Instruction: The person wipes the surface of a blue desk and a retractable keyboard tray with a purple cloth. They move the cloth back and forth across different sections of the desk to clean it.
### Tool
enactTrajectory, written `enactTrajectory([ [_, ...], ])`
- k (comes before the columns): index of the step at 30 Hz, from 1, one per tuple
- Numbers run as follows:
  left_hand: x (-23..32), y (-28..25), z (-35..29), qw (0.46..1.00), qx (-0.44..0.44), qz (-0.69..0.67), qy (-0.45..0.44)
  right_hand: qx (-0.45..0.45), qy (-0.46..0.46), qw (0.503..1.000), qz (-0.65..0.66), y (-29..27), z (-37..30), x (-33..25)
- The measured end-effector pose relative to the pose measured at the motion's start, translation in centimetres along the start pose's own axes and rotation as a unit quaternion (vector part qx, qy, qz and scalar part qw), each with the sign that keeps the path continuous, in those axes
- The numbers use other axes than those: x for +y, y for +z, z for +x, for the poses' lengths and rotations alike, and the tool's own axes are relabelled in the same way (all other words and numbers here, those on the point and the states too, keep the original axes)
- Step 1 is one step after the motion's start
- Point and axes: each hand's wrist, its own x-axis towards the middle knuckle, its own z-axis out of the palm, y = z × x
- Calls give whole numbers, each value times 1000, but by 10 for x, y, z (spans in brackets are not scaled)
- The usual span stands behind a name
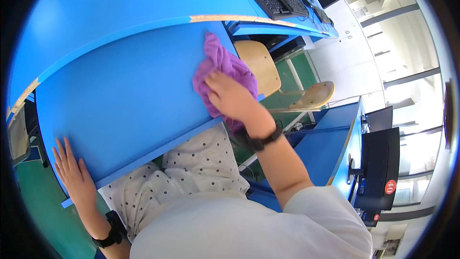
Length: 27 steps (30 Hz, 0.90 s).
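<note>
A crumpled purple cloth (227, 62) lies on the right end of a blue pull-out desk shelf (127, 86). Pressed down on it is my right hand (232, 97), slightly smeared by motion, with its fingers bent into the cloth. Part of the cloth hangs over the shelf's right side, below my wrist. At the shelf's near left corner, my left hand (76, 180) rests with fingers stretched out, and it holds nothing. Dark bands circle both my wrists.
Above the shelf runs the blue desktop (129, 0), its edge chipped to bare board. Black keyboards (275, 0) sit at the far right. Wooden chairs (258, 64) stand right of the shelf. Another blue desk with black monitors (378, 168) is further right.
</note>
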Motion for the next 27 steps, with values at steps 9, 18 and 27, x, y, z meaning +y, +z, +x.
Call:
enactTrajectory([
  [9,2,3,6,1000,1,-14,18,-3,65,998,-20,-6,51,24],
  [18,7,1,-2,1000,1,-6,10,-77,111,991,-7,-19,44,9],
  [27,7,3,-6,1000,6,5,8,-42,97,993,-49,-10,21,-5],
])
